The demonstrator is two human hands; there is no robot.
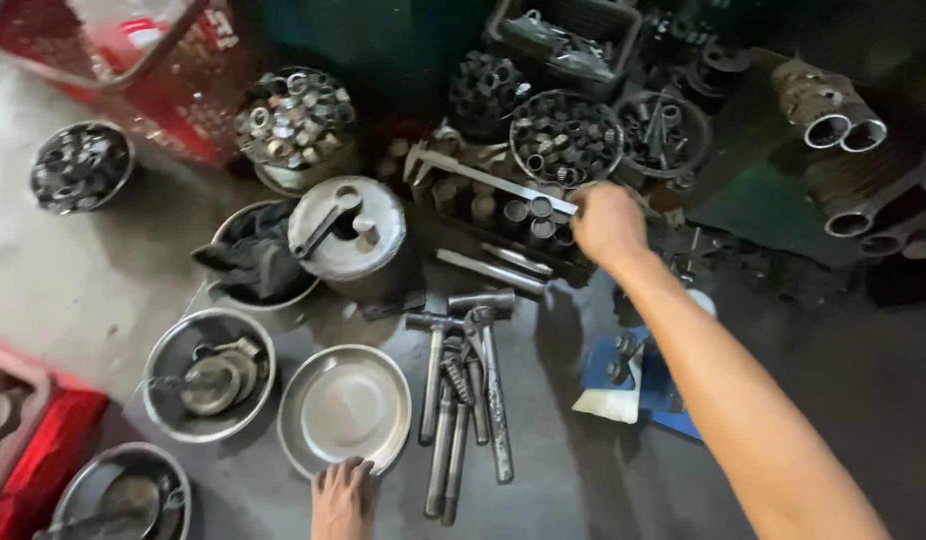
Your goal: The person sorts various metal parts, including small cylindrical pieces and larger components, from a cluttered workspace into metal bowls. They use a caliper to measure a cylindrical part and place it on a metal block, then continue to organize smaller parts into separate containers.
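Note:
My right hand (608,222) reaches far forward and closes around the end of a long metal vernier caliper (483,172), which lies across a rack of short steel sleeves (513,212). My left hand (344,497) rests flat at the bottom edge, fingertips touching the rim of an empty shallow steel dish (345,408). Between the hands lie two hammers (461,310) and several long bolts (451,440) on the floor.
Round steel bowls of nuts and rings (295,118) (566,137) (81,166) stand at the back. A lidded tin with a spanner (348,232), a bowl of dark rags (255,255), red crates (43,440), connecting rods (863,200) and a blue block (633,370) surround the spot.

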